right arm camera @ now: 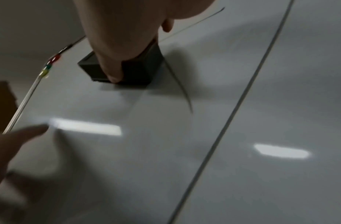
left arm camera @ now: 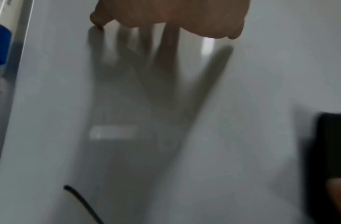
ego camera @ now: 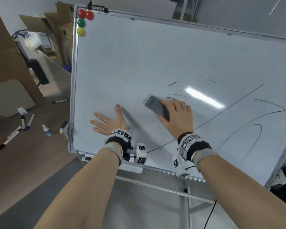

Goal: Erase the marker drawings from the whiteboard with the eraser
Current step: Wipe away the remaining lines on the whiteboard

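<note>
A whiteboard [ego camera: 139,55] on a stand fills the head view, with black marker lines [ego camera: 238,103] across its right and lower part. My right hand [ego camera: 177,116] grips a dark grey eraser [ego camera: 156,106] and holds it flat against the board near the middle; the eraser [right arm camera: 125,71] shows under my thumb in the right wrist view, beside a curved stroke [right arm camera: 183,91]. My left hand [ego camera: 108,120] lies flat on the board's lower left with fingers spread, holding nothing. In the left wrist view its fingers [left arm camera: 165,16] touch the board above their shadow.
Red, green and yellow magnets [ego camera: 82,22] sit at the board's top left corner. A blue-capped marker [ego camera: 87,156] lies in the tray under the board. Several markers [ego camera: 26,123] and a small bottle [ego camera: 47,130] lie on the brown table at left. Cardboard boxes [ego camera: 56,30] stand behind.
</note>
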A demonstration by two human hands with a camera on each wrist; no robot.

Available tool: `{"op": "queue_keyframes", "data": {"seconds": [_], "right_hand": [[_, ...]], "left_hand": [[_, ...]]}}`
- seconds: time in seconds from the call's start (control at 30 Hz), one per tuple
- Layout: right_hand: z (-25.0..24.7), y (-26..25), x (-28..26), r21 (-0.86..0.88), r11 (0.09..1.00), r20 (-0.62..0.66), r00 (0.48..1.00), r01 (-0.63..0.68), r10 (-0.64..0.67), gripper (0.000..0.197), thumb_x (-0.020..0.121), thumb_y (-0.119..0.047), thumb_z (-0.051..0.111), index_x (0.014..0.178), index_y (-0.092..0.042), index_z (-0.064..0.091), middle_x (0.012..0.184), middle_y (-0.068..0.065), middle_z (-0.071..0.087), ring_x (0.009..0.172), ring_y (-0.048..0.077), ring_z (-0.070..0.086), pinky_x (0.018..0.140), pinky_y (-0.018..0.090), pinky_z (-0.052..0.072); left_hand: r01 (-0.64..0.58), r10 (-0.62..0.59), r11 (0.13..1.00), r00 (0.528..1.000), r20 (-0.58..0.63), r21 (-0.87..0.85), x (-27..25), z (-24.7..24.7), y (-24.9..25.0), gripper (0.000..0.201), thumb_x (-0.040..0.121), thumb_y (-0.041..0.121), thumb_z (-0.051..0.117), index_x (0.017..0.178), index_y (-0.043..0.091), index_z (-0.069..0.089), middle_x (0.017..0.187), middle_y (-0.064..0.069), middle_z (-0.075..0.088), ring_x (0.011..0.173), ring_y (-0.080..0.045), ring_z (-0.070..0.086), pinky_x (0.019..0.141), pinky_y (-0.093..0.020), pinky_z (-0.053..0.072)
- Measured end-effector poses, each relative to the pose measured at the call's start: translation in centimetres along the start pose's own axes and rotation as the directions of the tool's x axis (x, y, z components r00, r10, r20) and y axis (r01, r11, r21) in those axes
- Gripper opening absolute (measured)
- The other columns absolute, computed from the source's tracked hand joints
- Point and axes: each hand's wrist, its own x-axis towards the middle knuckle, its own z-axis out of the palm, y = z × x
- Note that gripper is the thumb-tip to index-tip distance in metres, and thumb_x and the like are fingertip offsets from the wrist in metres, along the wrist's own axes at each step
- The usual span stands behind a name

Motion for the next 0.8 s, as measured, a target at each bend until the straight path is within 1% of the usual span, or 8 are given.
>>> {"op": "queue_keyframes", "data": {"seconds": [0.1, 0.23, 0.3, 0.4, 0.47, 0.53, 0.67, 0.8], "right_hand": [[-1.8, 2.7, 2.0, 0.007, 0.971, -0.186, 0.954, -0.237, 0.234, 0.050, 0.093, -0.045, 0.057, 0.137, -0.023, 0.049, 0.119, 0.006, 0.057, 0.105, 0.031, 0.049, 0.089, 0.041, 0.038], [-2.7, 3.3, 4.1, 0.018, 0.960, -0.215, 0.937, -0.278, 0.275, 0.051, 0.089, -0.041, 0.059, 0.136, -0.023, 0.049, 0.119, 0.007, 0.056, 0.105, 0.032, 0.048, 0.089, 0.042, 0.039], [-2.3, 2.3, 3.9, 0.039, 0.974, -0.172, 0.959, -0.222, 0.225, 0.051, 0.084, -0.040, 0.064, 0.132, -0.026, 0.051, 0.117, 0.006, 0.057, 0.102, 0.031, 0.049, 0.086, 0.042, 0.041], [-0.5, 0.8, 1.7, 0.057, 0.998, -0.069, 0.998, 0.008, -0.004, 0.050, 0.077, -0.039, 0.072, 0.123, -0.025, 0.058, 0.108, 0.006, 0.058, 0.095, 0.031, 0.052, 0.081, 0.041, 0.040], [0.4, 0.7, -0.5, 0.063, 0.983, 0.022, 0.985, 0.172, -0.174, 0.050, 0.073, -0.039, 0.076, 0.119, -0.025, 0.062, 0.104, 0.005, 0.057, 0.092, 0.029, 0.052, 0.079, 0.040, 0.038], [0.4, 1.7, -1.6, 0.060, 0.974, 0.057, 0.973, 0.220, -0.223, 0.051, 0.072, -0.040, 0.078, 0.118, -0.025, 0.062, 0.102, 0.005, 0.057, 0.091, 0.028, 0.052, 0.079, 0.040, 0.038], [-1.8, 4.8, 0.2, 0.040, 0.999, -0.057, 0.998, 0.001, 0.001, 0.051, 0.079, -0.042, 0.071, 0.125, -0.025, 0.057, 0.108, 0.006, 0.059, 0.095, 0.030, 0.052, 0.082, 0.041, 0.039], [-3.6, 6.3, 2.5, 0.071, 0.982, -0.145, 0.973, -0.173, 0.182, 0.051, 0.084, -0.045, 0.064, 0.131, -0.027, 0.052, 0.115, 0.003, 0.057, 0.102, 0.030, 0.050, 0.086, 0.042, 0.041]], "left_hand": [[0.013, -0.013, 1.000, 1.000, -0.022, 0.015, -1.2, 0.9, 0.1, 0.104, 0.081, 0.084, 0.035, 0.158, 0.027, -0.006, 0.165, -0.001, -0.012, 0.152, -0.027, -0.012, 0.119, -0.051, -0.004], [0.012, -0.011, 1.000, 0.998, -0.056, 0.015, -1.9, 1.5, 0.1, 0.103, 0.083, 0.082, 0.036, 0.158, 0.025, -0.004, 0.165, -0.003, -0.011, 0.152, -0.025, -0.011, 0.119, -0.052, -0.003], [0.017, -0.017, 1.000, 0.998, -0.063, 0.000, -2.2, 1.6, -0.1, 0.103, 0.082, 0.082, 0.037, 0.158, 0.026, -0.004, 0.165, -0.002, -0.011, 0.152, -0.024, -0.011, 0.119, -0.052, -0.002], [0.016, -0.016, 1.000, 0.996, -0.084, -0.010, -2.6, 1.8, -0.6, 0.103, 0.082, 0.082, 0.037, 0.159, 0.026, -0.003, 0.165, -0.002, -0.010, 0.152, -0.025, -0.009, 0.119, -0.053, -0.001], [0.007, -0.010, 1.000, 0.996, -0.090, -0.024, -2.9, 2.0, -1.0, 0.102, 0.083, 0.081, 0.038, 0.159, 0.026, -0.002, 0.165, -0.001, -0.009, 0.152, -0.026, -0.008, 0.118, -0.054, 0.001], [0.005, -0.007, 1.000, 0.997, -0.082, -0.021, -3.3, 2.2, -1.4, 0.101, 0.084, 0.079, 0.039, 0.159, 0.026, -0.002, 0.165, -0.001, -0.010, 0.152, -0.026, -0.007, 0.118, -0.055, 0.003], [-0.017, 0.018, 1.000, 0.999, -0.042, 0.009, -4.4, 2.6, -1.9, 0.101, 0.085, 0.077, 0.040, 0.159, 0.022, -0.004, 0.165, -0.003, -0.010, 0.152, -0.028, -0.007, 0.120, -0.051, 0.000], [-0.029, 0.029, 0.999, 1.000, -0.009, 0.035, -4.6, 2.9, -1.7, 0.103, 0.085, 0.077, 0.040, 0.158, 0.020, -0.004, 0.165, -0.006, -0.010, 0.152, -0.029, -0.007, 0.122, -0.047, -0.001]]}}
